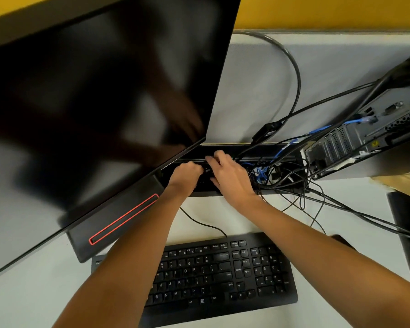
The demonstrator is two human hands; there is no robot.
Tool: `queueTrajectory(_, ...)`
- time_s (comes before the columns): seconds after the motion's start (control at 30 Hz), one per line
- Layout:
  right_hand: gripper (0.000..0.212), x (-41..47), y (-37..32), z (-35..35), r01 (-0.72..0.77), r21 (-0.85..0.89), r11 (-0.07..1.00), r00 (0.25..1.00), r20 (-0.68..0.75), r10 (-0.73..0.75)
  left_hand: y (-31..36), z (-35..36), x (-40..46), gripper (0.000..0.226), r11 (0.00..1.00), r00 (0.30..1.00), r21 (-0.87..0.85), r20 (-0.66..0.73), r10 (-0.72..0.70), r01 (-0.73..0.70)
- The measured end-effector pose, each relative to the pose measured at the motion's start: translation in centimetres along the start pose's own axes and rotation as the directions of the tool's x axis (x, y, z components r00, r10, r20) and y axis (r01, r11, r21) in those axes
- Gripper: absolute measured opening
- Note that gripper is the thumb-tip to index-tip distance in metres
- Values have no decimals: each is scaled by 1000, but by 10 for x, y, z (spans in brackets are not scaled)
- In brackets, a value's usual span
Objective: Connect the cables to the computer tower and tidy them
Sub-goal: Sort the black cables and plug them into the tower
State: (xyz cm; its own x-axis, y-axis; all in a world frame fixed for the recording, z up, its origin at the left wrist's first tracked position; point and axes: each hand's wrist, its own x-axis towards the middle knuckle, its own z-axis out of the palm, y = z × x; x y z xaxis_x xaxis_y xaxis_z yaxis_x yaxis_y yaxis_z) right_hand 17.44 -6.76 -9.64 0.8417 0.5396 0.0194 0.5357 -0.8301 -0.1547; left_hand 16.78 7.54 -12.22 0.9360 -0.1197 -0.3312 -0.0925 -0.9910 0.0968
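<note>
Both hands reach into the black cable tray [284, 147] sunk in the desk behind the keyboard. My left hand [186, 172] is curled around a black cable or plug inside the tray. My right hand [227, 174] lies beside it, fingers bent down onto the same dark bundle; what each grips is partly hidden. The computer tower [365, 136] lies tilted at the right, its rear ports facing me. A blue network cable [327, 127] and several black cables [294, 185] run from the tower into the tray, tangled there.
A large black monitor [100, 91] leans over the left half, its stand [118, 226] beside the tray. A black keyboard [223, 273] lies under my forearms. A thick black cable [294, 67] loops along the grey partition. A dark object [407, 233] stands at the right edge.
</note>
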Motion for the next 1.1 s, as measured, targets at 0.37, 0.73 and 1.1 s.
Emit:
queueTrajectory(0.37, 25, 25, -6, -24, 55, -175, 983, 919, 394, 19, -6, 13, -19, 16, 832, 970, -555, -203, -133, -2)
queueTrajectory(0.73, 33, 39, -2, -6, 206, -236, 950, 883, 463, -76, -23, 7, -25, 34, 799, 981, -601, -171, -94, -28)
queueTrajectory(1.1, 27, 32, -11, 6, 21, -155, 988, 934, 357, 36, 13, -11, -6, 21, 978, 975, -73, -97, -201, 194)
